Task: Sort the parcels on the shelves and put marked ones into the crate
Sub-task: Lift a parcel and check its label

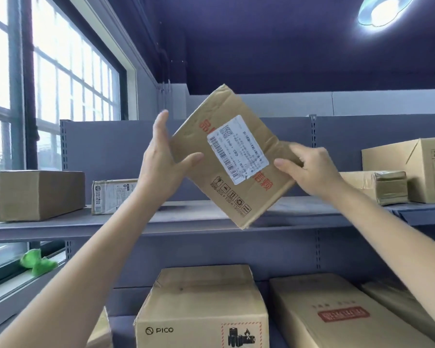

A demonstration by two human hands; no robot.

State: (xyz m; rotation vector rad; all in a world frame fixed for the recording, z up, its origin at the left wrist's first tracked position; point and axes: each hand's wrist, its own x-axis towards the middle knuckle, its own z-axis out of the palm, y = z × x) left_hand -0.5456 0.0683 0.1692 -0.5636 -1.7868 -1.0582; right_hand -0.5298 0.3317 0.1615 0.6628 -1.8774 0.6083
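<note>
I hold a brown cardboard parcel tilted in the air in front of the upper shelf. A white shipping label with barcodes and red printed characters face me. My left hand grips its left edge, thumb on the front face and fingers behind. At the right corner, my right hand holds the parcel with its thumb in front. No crate is in view.
On the upper shelf stand a plain box and a small labelled parcel at left, a taped parcel and a large carton at right. Below sit a PICO carton and a red-labelled box. A window is left.
</note>
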